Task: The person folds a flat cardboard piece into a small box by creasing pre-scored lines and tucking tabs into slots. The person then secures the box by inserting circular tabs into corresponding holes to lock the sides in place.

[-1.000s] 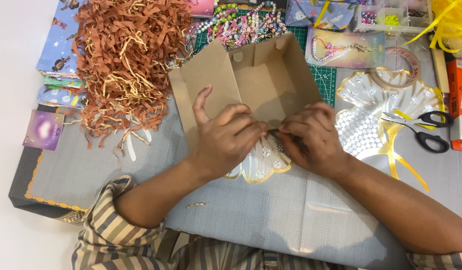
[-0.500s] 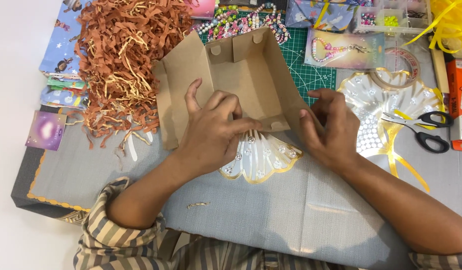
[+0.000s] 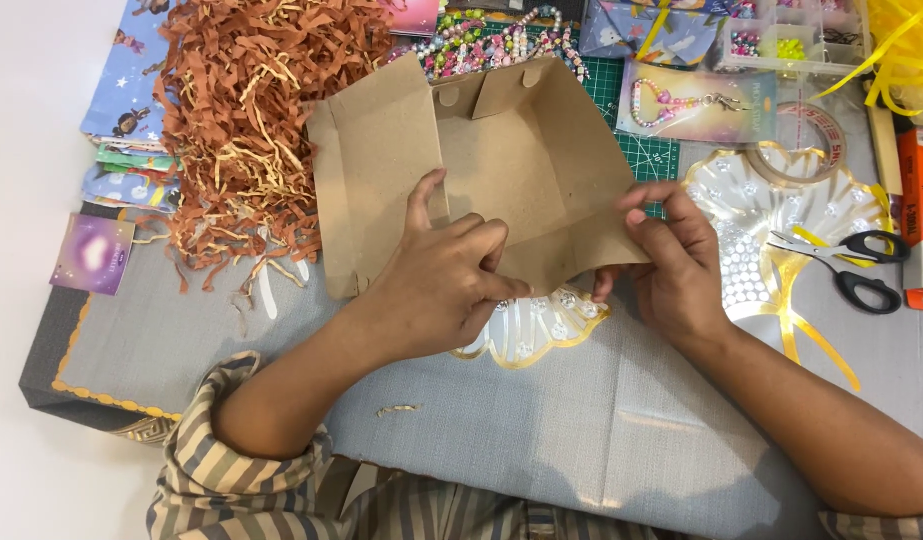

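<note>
Two hands fold a brown cardboard box on a cluttered craft worktop.

The left hand [image 3: 447,285] lies curled over the near part of the half-folded cardboard box [image 3: 482,165], thumb raised against its left flap, fingers bent and pressing the card down. The right hand [image 3: 672,255] pinches the box's near right corner between thumb and fingers. The box sits open, walls tilted outward, in the middle of the grey worktop [image 3: 542,450], partly covering a clear scalloped plastic tray with a gold rim [image 3: 527,335]. A heap of brown shredded paper [image 3: 252,120] lies just left of the box. Strings of coloured beads [image 3: 492,35] lie behind it. To the right, black-handled scissors [image 3: 847,265] rest on a second scalloped tray [image 3: 772,200], near a roll of clear tape [image 3: 807,135].
</note>
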